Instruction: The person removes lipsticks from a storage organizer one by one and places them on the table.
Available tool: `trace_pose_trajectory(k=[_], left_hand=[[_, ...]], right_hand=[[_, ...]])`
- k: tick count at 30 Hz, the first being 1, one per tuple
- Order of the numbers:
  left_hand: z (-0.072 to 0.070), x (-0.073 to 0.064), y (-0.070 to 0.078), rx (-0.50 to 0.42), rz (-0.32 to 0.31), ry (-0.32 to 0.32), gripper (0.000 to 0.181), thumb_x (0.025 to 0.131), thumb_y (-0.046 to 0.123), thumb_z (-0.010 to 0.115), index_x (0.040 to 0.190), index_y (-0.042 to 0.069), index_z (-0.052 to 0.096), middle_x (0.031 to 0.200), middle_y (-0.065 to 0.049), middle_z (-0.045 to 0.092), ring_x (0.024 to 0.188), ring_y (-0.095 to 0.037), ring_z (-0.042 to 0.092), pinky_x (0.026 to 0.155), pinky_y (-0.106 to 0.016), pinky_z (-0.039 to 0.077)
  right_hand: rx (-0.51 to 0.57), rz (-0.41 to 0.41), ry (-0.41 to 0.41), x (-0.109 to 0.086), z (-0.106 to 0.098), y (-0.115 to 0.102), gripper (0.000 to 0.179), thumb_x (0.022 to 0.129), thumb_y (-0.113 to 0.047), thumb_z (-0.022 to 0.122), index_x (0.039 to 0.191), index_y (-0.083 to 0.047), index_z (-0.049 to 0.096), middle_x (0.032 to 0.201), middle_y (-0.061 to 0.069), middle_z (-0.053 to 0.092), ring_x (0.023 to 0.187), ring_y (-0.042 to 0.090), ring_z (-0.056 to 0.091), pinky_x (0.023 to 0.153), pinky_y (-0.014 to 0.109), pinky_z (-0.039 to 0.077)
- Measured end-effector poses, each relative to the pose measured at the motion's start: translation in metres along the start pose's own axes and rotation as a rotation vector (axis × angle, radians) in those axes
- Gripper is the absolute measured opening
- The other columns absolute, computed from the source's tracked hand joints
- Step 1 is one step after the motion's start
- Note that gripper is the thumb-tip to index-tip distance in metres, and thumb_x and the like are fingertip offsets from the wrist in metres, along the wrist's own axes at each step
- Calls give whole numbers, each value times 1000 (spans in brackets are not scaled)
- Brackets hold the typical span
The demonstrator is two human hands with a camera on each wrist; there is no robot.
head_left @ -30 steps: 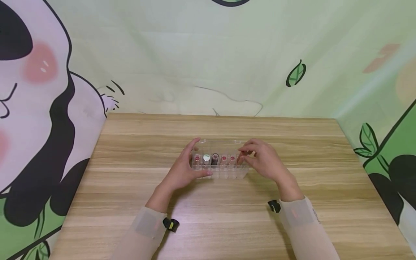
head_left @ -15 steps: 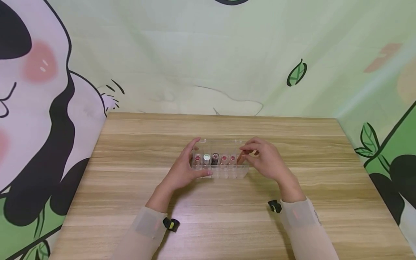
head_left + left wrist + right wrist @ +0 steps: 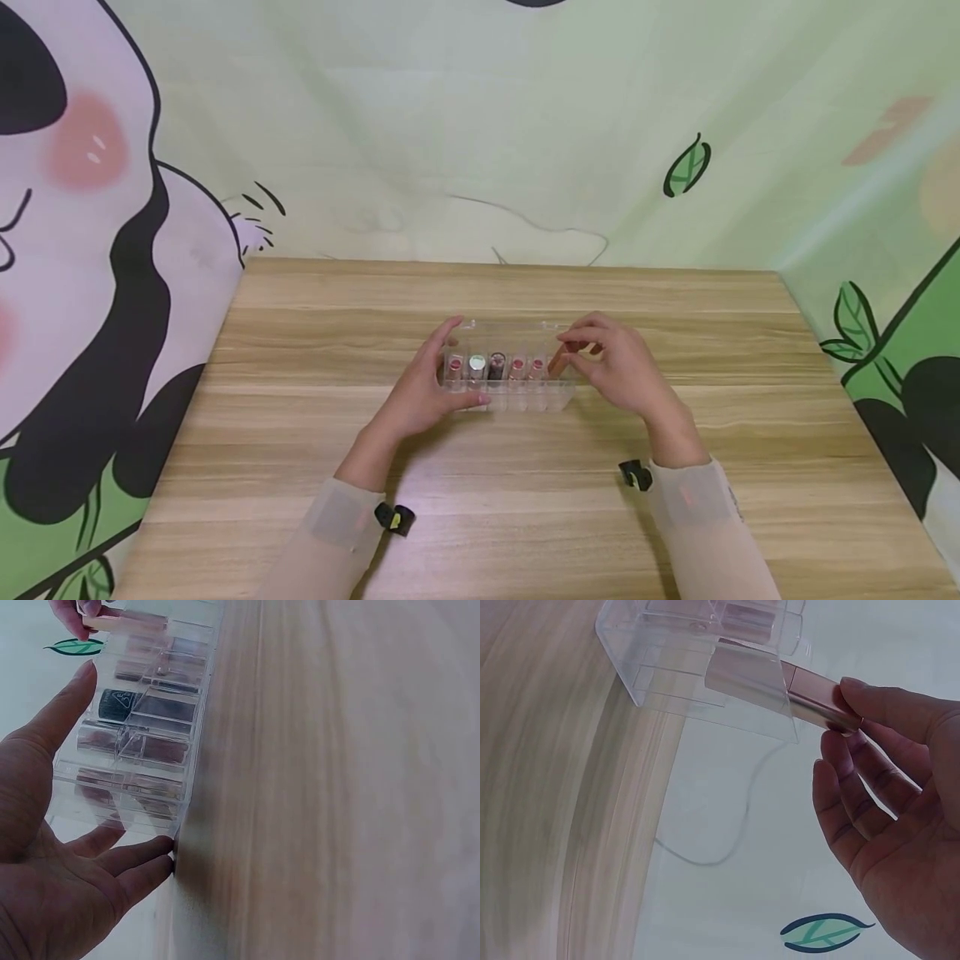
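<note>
A clear plastic lipstick organizer stands on the wooden table, with several lipsticks in its row of compartments. My left hand holds its left end, thumb along the front wall and fingers around the side and back; the left wrist view shows the fingertips low by its base. At the right end, my right hand pinches the upper end of a rose-gold lipstick tube between thumb and fingers. That tube leans toward the right, its lower part inside the end compartment.
Lipsticks with red tops, one with a silvery top and a dark one fill the other compartments. A green cloth backdrop with panda and leaf drawings hangs behind the table.
My right hand has shifted slightly up and to the right, and more of the rose-gold tube shows above the compartment. The left hand and organizer have stayed in place.
</note>
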State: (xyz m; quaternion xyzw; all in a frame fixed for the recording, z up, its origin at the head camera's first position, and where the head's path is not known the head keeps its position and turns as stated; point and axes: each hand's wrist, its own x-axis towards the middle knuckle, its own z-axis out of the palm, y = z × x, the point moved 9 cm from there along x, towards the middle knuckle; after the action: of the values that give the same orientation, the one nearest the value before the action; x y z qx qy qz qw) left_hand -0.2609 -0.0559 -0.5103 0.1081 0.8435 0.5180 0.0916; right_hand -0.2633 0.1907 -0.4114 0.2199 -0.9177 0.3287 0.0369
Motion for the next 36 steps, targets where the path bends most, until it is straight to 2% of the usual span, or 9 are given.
trace_pose_trajectory(k=[13, 21, 36], left_hand=[[0, 1, 0, -8, 15, -2, 121, 75, 40, 100, 164, 56, 19, 161, -13, 43, 148, -49, 44, 118, -67, 38], [0, 0, 1, -21, 5, -4, 121, 75, 38, 100, 163, 58, 20, 161, -12, 44, 149, -47, 44, 120, -65, 38], [1, -1, 0, -29, -10, 3, 120, 76, 37, 100, 162, 62, 20, 162, -11, 44, 149, -47, 44, 118, -66, 38]], right_hand=[[1, 8, 20, -1, -10, -2, 25, 94, 2, 78, 119, -3, 80, 116, 8, 73, 100, 27, 70, 82, 44, 58], [11, -33, 65, -3, -17, -8, 25, 92, 5, 79, 116, -1, 81, 113, 10, 73, 97, 27, 71, 81, 47, 60], [76, -38, 150, -9, -31, -9, 23, 92, 6, 80, 114, -1, 81, 114, 7, 73, 98, 25, 70, 81, 47, 58]])
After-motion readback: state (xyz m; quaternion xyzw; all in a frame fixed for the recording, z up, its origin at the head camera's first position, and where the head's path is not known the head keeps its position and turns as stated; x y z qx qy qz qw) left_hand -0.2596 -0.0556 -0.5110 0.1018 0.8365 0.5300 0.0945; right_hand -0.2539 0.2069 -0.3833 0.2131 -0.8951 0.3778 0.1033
